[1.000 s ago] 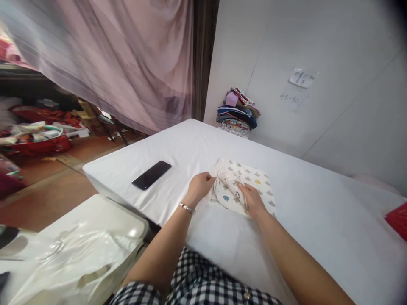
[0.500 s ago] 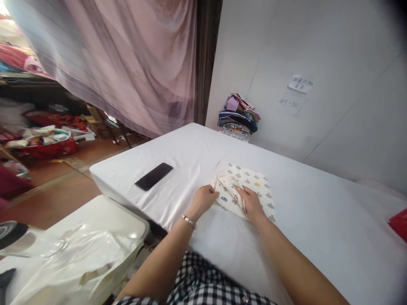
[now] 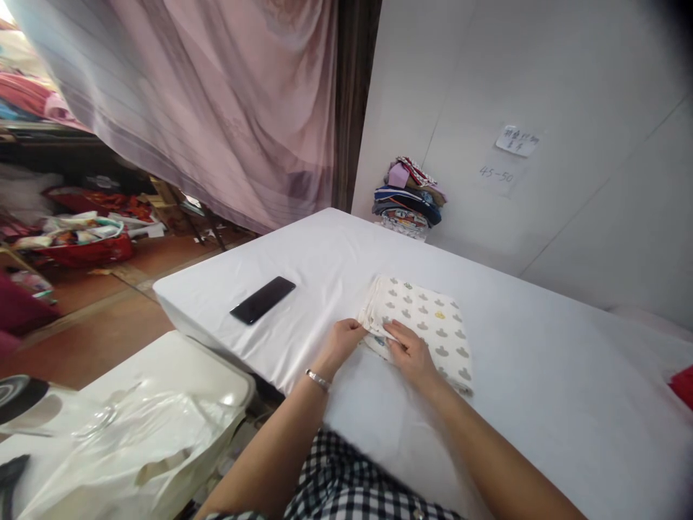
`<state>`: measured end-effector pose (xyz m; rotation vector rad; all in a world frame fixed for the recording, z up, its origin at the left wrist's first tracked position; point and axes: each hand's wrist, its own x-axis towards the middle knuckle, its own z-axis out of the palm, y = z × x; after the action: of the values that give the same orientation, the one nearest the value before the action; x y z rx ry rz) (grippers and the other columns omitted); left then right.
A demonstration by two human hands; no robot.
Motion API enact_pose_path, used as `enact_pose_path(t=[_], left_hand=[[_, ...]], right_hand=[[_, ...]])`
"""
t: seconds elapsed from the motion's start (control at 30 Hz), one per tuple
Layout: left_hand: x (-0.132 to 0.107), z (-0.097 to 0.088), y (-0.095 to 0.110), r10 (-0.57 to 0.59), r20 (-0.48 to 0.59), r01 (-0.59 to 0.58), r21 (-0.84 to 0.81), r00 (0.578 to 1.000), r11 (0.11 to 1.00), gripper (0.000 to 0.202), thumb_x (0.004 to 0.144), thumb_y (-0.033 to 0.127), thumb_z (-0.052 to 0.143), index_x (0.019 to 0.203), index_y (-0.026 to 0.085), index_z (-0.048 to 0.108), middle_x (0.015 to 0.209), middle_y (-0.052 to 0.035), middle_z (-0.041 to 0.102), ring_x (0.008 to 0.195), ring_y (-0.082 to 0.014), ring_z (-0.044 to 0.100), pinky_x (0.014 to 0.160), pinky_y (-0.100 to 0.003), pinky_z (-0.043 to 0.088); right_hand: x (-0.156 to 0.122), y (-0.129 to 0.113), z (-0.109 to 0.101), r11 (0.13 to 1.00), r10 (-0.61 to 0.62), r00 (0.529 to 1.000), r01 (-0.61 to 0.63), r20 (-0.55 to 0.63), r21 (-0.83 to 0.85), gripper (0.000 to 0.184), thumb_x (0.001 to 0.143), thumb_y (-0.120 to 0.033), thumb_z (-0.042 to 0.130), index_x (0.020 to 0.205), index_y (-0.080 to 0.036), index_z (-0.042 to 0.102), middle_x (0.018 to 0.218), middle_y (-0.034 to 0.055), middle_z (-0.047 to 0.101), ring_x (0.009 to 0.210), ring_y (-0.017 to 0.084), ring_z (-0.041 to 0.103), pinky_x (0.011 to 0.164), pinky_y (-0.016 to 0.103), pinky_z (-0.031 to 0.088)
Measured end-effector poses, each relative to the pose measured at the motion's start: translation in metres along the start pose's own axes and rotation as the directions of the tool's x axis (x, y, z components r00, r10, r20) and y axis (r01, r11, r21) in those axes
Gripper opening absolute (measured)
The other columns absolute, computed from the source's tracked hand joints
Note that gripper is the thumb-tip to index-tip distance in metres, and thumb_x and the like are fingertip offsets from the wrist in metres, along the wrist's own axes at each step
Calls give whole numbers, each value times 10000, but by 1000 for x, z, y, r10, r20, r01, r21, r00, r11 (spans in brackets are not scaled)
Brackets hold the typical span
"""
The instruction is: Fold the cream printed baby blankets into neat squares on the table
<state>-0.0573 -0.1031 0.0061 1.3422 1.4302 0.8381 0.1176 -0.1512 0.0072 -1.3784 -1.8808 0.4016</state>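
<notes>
A folded cream cloth with small grey, yellow and blue prints (image 3: 427, 321) lies on the white-covered table (image 3: 530, 375). My left hand (image 3: 341, 343), with a bracelet at the wrist, pinches the cloth's near left corner with closed fingers. My right hand (image 3: 410, 352) presses on the cloth's near edge, its fingers together and curled over the fabric. The two hands are almost touching.
A black phone (image 3: 263, 299) lies on the table to the left. A stack of folded clothes (image 3: 410, 198) stands at the far edge by the wall. A white bin with a plastic bag (image 3: 135, 433) is at the lower left. Something red (image 3: 683, 383) shows at the right edge.
The loose flap that stood open in the cloth's middle has been folded down flat. Both hands have slid to the near left edge of the cloth.
</notes>
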Motion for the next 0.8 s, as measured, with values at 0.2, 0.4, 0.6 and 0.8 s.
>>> enact_pose_path(t=[0.2,0.4,0.6,0.8], left_hand=[[-4,-3,4,1,15,-3,85,1000,996,181,649,318,551,553,180,484,473,54,410,470,-81,374,451,-208,267],[-8,-10,12,-54,132,67,-97,990,993,363,786,445,405,543,182,462,453,29,440,406,-89,385,430,-233,291],[-8,-11,11,-16,156,26,-60,988,998,340,742,454,524,548,179,475,449,44,442,412,-78,380,443,-223,300],[-8,-11,10,-13,165,15,-8,986,1000,313,755,410,501,542,186,452,419,51,420,406,-78,368,445,-219,289]], right_hand=[[-5,5,3,986,-116,989,126,90,-105,472,814,-104,380,1216,-253,576,1258,45,562,1253,231,420,1034,485,322],[-4,3,4,986,-59,992,76,116,-147,445,831,-131,380,1205,-259,584,1255,47,564,1248,235,426,1036,499,299],[-3,-1,2,1000,19,996,-18,90,-13,384,834,-190,440,1173,-261,607,1231,33,584,1249,218,426,1069,473,263],[3,-10,-10,897,300,953,-297,42,327,414,874,-432,440,1189,-214,597,1240,68,577,1180,236,498,1019,430,354]])
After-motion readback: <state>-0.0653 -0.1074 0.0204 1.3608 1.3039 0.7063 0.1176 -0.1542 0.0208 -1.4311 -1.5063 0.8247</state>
